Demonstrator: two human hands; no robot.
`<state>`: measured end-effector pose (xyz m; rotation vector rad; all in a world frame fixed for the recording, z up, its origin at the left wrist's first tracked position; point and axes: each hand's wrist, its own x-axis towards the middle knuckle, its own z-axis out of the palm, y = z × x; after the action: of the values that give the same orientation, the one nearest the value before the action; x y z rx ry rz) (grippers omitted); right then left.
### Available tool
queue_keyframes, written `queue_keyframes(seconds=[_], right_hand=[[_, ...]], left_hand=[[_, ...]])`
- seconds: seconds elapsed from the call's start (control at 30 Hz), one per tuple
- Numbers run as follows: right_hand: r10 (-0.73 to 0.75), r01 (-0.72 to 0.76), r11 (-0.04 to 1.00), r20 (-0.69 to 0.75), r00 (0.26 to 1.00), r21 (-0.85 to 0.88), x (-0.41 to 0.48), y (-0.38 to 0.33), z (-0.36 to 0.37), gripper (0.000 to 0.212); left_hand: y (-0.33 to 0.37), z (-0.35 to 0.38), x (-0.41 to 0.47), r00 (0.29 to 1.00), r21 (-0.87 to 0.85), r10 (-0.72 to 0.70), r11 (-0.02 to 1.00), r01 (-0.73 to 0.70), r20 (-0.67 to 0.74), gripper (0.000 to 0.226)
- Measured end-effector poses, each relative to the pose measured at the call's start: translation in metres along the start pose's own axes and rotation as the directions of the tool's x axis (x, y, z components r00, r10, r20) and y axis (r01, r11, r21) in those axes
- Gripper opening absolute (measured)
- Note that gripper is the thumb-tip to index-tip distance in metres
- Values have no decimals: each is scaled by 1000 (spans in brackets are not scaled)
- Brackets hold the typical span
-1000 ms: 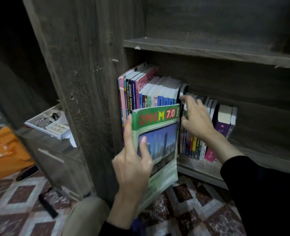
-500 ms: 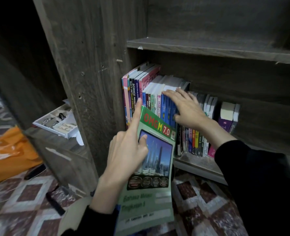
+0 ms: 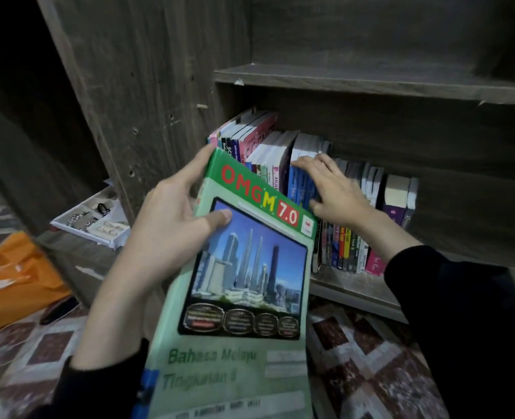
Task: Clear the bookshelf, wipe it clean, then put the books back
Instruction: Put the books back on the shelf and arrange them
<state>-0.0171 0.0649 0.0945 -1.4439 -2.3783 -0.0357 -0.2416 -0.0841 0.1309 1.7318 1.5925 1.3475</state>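
Note:
My left hand [image 3: 171,231] grips a green workbook [image 3: 244,297] marked "OMGM 7.0" by its left edge, thumb on the cover, in front of the shelf. A row of upright books [image 3: 265,158] fills the lower shelf [image 3: 355,285] of the dark wooden bookshelf. My right hand [image 3: 331,189] rests on the tops of the blue-spined books [image 3: 300,184] in the middle of the row, fingers curled over their upper edges. Smaller paperbacks [image 3: 349,252] stand to the right of them.
The upper shelf board [image 3: 371,83] is bare. A thick side panel [image 3: 147,95] stands left of the books. Past it, a white divided tray [image 3: 93,222] with small items sits on a ledge. An orange bag [image 3: 11,276] and patterned floor [image 3: 368,358] lie below.
My left hand has drawn the green workbook out of the row and down toward me. My right hand shifted left from the small paperbacks onto the blue books.

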Motion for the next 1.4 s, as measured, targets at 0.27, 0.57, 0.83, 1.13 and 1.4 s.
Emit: queue_keyframes(seconds=[0.27, 0.57, 0.83, 1.13, 1.4], right_hand=[[-25, 25, 1000, -17, 1000, 10, 2, 6, 4, 76], [-1, 1, 999, -4, 1000, 47, 3, 4, 7, 76], [-13, 12, 999, 25, 1000, 51, 1, 2, 2, 74], [-5, 4, 1000, 26, 1000, 24, 1, 2, 1, 76], [-9, 9, 1000, 23, 1000, 9, 1, 1, 1, 77]], left_hand=[[-8, -13, 27, 1000, 39, -23, 999, 22, 4, 87], [0, -8, 25, 983, 305, 60, 952, -3, -176, 84], [9, -6, 24, 983, -185, 25, 983, 9, 180, 62], [-2, 10, 18, 994, 434, 102, 894, -112, 44, 84], [-11, 12, 22, 992, 410, 123, 904, -124, 28, 85]])
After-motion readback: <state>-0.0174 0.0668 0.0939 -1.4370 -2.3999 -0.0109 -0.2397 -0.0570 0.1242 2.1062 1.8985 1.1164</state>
